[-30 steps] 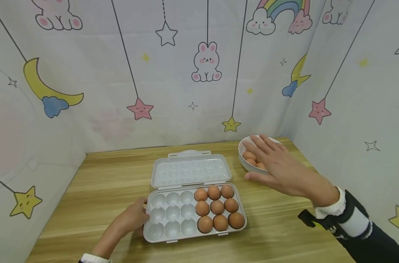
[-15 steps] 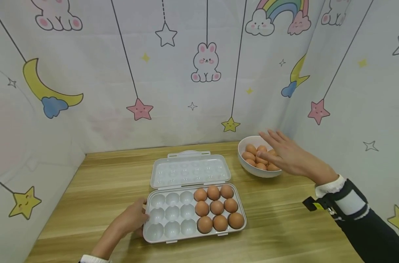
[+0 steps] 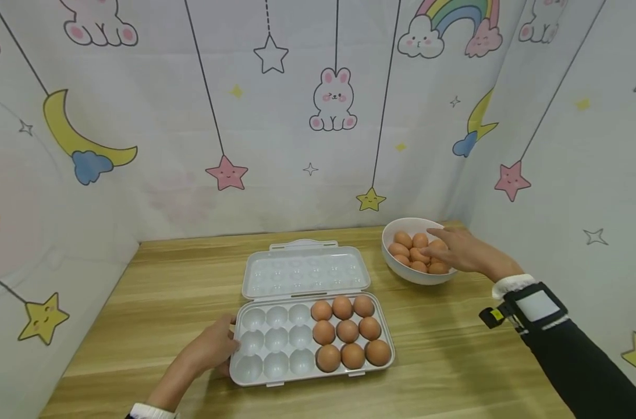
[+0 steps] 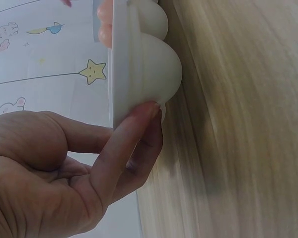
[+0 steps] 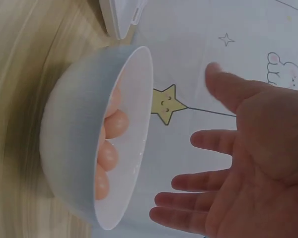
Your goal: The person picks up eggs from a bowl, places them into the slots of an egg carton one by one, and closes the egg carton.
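A pale plastic egg box [image 3: 276,337] lies with its lid [image 3: 306,273] folded back on the table. Brown eggs [image 3: 347,331] fill the right half of its cups; the cups on the left half hold none. My left hand [image 3: 210,345] pinches the box's left end, thumb on the rim and fingertips under it, as the left wrist view shows. At the back right stands a white bowl [image 5: 84,129] with several brown eggs [image 5: 108,154] in it. Over the bowl's right side hovers my right hand [image 3: 461,251], fingers spread and apart from the eggs [image 3: 418,254].
The wood-grain table [image 3: 181,291] runs back to a white cloth backdrop [image 3: 276,128] printed with stars, rabbits and moons. More of this cloth [image 3: 574,244] closes off the right side. A strap with a small device [image 3: 537,305] sits round my right wrist.
My right hand first drew right, off the front of the bowl, then lowered toward the eggs with its fingers bending down. The left hand and egg box have stayed in place.
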`<act>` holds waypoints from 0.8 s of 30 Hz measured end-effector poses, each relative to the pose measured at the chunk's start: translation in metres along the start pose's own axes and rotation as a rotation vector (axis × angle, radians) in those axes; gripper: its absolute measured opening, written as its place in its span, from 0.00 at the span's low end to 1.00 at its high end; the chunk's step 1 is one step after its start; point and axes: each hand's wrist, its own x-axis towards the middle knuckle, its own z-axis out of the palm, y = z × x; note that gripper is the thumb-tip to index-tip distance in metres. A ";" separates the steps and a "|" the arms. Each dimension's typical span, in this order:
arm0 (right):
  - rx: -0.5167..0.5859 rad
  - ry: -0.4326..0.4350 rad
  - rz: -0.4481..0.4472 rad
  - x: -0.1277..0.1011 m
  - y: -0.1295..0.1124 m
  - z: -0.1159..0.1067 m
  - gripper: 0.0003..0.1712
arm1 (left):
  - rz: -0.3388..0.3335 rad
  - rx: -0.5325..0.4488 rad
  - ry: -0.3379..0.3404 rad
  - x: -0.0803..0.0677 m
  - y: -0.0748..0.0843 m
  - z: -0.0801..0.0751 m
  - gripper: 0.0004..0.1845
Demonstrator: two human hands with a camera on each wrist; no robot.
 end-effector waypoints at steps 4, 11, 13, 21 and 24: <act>-0.043 -0.001 -0.041 0.008 0.016 0.010 0.33 | -0.003 -0.001 0.002 -0.001 0.002 0.000 0.26; -0.026 -0.059 -0.036 0.017 0.034 0.026 0.18 | -0.019 0.003 -0.005 -0.002 0.002 0.000 0.26; 0.010 -0.075 -0.022 0.019 0.036 0.030 0.14 | -0.020 0.004 -0.004 -0.001 0.002 0.000 0.26; 0.102 -0.126 -0.014 0.023 0.037 0.036 0.08 | -0.020 0.004 -0.002 0.000 0.001 0.000 0.26; 0.111 -0.136 -0.040 0.026 0.038 0.039 0.06 | -0.017 0.005 0.000 0.000 0.001 0.000 0.26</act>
